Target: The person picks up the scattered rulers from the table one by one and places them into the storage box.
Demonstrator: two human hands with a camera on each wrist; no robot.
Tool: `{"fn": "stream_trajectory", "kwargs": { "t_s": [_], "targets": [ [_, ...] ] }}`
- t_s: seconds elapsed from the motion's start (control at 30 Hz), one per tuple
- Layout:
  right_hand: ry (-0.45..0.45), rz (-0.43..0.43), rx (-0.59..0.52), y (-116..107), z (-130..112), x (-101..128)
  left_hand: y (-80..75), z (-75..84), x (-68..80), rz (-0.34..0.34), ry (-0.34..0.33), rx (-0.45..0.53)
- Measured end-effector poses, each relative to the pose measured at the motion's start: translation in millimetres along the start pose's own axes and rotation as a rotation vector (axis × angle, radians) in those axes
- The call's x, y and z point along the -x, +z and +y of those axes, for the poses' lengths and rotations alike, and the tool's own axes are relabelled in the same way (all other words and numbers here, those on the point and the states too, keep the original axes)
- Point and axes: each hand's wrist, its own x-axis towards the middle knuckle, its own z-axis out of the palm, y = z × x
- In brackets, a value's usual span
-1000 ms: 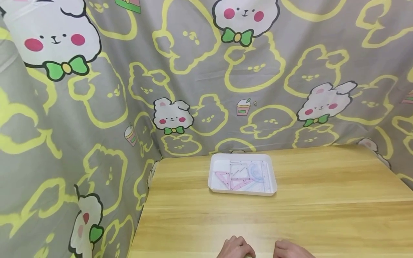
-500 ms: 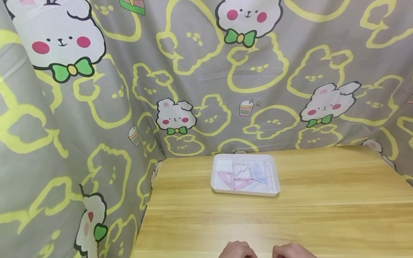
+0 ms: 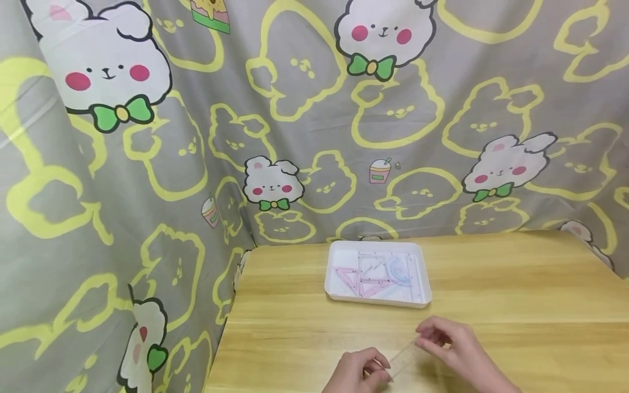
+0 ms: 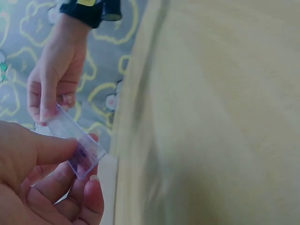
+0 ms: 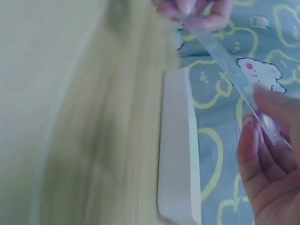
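A clear plastic ruler with fine markings is held above the table between both hands, slanting up to the right in the head view. Its lower left end is pinched between thumb and fingers of my left hand. At the upper right end, my right hand pinches it the same way. The left wrist view shows the ruler under the left thumb, with dark printing near its end. In the right wrist view the see-through strip runs from one hand to the other.
Farther back on the wooden table stands a shallow white tray. It holds pink set squares, a bluish protractor and other clear drawing pieces. A patterned grey curtain encloses the back and left side.
Both hands have risen from the bottom edge of the head view, farther over the table. The clear ruler between them has come into sight. The tray has not moved on the table.
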Motion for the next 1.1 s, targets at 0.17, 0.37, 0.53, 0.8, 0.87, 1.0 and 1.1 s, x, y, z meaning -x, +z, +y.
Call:
{"fn": "stream_trajectory", "kwargs": {
  "t_s": [0.17,0.37,0.53,0.8,0.87,1.0,1.1],
  "targets": [
    [0.131,0.088,-0.049,10.1,3.9,-20.3,-19.4,0.3,-11.1,0.070,0.018,0.021],
    [0.335,0.081,-0.110,13.9,17.1,-46.9,-49.4,1.7,-36.4,0.147,0.023,-0.018],
    [0.415,0.075,-0.123,16.8,35.2,-64.8,-83.4,5.8,-70.8,0.224,0.025,-0.110],
    [0.401,-0.026,-0.056,18.9,58.4,-94.3,-125.4,-6.4,-125.2,0.145,0.159,-0.460],
    [0.412,-0.030,-0.049,20.3,63.6,-103.0,-130.6,-11.1,-135.4,0.119,0.180,-0.568],
    [0.427,-0.047,-0.014,21.9,76.1,-116.3,-135.6,-17.1,-153.9,0.088,0.199,-0.774],
    [0.412,-0.072,0.002,23.0,87.5,-125.6,-138.1,-19.8,-167.0,0.084,0.225,-0.959]
  ]
}}
